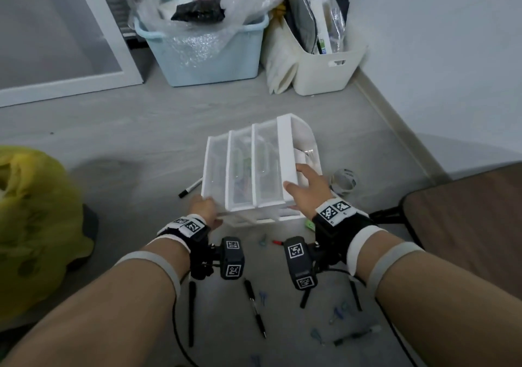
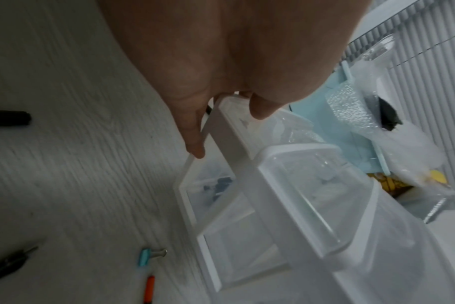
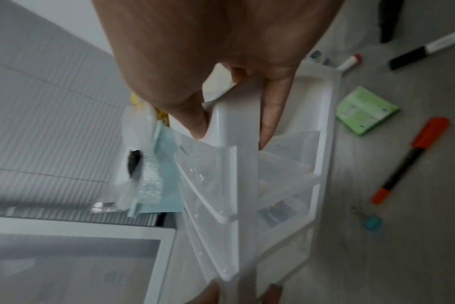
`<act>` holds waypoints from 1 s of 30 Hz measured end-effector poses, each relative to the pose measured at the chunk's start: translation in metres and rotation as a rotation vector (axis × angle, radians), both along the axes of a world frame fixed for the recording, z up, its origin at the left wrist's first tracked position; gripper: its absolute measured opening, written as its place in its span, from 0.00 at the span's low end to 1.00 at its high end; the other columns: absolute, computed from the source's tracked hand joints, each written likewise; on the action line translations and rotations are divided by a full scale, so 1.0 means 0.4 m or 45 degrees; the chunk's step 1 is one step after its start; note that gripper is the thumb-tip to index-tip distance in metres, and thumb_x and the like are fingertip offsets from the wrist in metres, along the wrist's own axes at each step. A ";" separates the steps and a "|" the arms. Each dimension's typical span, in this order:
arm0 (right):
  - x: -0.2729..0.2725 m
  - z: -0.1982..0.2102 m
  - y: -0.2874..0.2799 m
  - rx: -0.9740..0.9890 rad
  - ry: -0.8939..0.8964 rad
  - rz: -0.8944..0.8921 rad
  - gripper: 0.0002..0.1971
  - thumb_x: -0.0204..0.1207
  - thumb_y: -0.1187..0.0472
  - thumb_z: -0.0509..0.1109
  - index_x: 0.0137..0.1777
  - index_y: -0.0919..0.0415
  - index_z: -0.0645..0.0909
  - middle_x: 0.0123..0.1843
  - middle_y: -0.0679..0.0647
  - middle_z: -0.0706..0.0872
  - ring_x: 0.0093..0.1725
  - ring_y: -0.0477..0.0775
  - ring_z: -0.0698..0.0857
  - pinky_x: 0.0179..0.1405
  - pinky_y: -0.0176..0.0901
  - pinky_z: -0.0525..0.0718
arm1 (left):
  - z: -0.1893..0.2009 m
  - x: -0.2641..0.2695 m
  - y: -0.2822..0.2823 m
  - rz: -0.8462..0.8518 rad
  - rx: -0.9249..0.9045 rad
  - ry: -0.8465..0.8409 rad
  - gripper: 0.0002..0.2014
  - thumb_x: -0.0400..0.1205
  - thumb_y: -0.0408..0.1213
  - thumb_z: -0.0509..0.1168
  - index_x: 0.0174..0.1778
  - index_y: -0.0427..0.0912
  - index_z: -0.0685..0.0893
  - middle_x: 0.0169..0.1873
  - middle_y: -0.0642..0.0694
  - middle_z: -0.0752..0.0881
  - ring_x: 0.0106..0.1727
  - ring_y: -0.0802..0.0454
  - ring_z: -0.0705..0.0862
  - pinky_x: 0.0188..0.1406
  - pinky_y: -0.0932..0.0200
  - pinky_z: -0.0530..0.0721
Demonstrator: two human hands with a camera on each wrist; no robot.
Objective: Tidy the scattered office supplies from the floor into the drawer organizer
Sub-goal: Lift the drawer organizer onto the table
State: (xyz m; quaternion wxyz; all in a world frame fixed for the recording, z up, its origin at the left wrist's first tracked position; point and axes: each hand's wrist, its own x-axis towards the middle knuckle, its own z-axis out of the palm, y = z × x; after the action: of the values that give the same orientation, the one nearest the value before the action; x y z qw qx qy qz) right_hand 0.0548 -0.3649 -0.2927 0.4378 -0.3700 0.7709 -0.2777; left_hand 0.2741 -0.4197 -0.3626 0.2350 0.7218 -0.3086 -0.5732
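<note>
Both forearms reach forward from the near edge of the head view, the left hand (image 1: 204,208) gripping the near-left corner of the drawer organizer (image 1: 255,169) and the right hand (image 1: 306,188) clamped over its near-right frame post. Each hand is closed on the white frame: the left fingers (image 2: 192,131) run along the outside edge with the thumb on the inner side, and the right fingers (image 3: 271,115) straddle the post. Tilted as it looks, with translucent drawers stepped forward out of the frame, the organizer could shed a drawer or spill what is already inside if it tips further, and setting it down blind could trap the black marker (image 1: 190,188) at its left. Scattered on the floor nearer than the hands lie pens (image 1: 255,308), binder clips (image 2: 152,255), an orange highlighter (image 3: 410,158) and a green sticky-note pad (image 3: 366,110).
</note>
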 end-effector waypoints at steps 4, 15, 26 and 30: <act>-0.014 0.114 -0.012 -0.100 0.153 0.025 0.22 0.80 0.54 0.66 0.74 0.44 0.74 0.67 0.59 0.66 0.34 0.50 0.80 0.30 0.33 0.80 | 0.085 -0.015 0.016 -0.055 -0.041 -0.053 0.22 0.86 0.33 0.55 0.77 0.35 0.69 0.69 0.31 0.78 0.52 0.42 0.78 0.56 0.41 0.84; -0.198 0.527 0.091 -0.321 0.580 0.075 0.24 0.80 0.57 0.69 0.76 0.46 0.75 0.66 0.57 0.67 0.52 0.51 0.76 0.59 0.26 0.66 | 0.459 -0.273 0.009 -0.149 -0.069 0.150 0.38 0.68 0.46 0.68 0.74 0.38 0.67 0.63 0.34 0.80 0.60 0.31 0.82 0.58 0.31 0.82; -0.475 0.682 0.408 -0.218 0.948 0.083 0.24 0.78 0.55 0.70 0.75 0.41 0.76 0.67 0.53 0.64 0.70 0.55 0.71 0.72 0.45 0.72 | 0.566 -0.644 0.158 -0.629 0.020 0.332 0.49 0.69 0.33 0.67 0.79 0.74 0.51 0.64 0.36 0.74 0.52 0.25 0.85 0.49 0.23 0.85; -0.553 0.655 0.579 -0.106 1.001 0.009 0.24 0.78 0.56 0.70 0.75 0.42 0.76 0.67 0.53 0.65 0.69 0.56 0.70 0.72 0.47 0.72 | 0.530 -0.756 0.254 -0.783 0.130 0.390 0.50 0.74 0.25 0.64 0.82 0.71 0.47 0.62 0.29 0.74 0.58 0.25 0.84 0.52 0.21 0.82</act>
State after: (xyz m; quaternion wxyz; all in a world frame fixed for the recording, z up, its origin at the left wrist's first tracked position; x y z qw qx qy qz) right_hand -0.1665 -0.1333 -0.0305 0.0946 -0.4684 0.8665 -0.1443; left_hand -0.0285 -0.3180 -0.1505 0.0584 0.5113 -0.4437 -0.7337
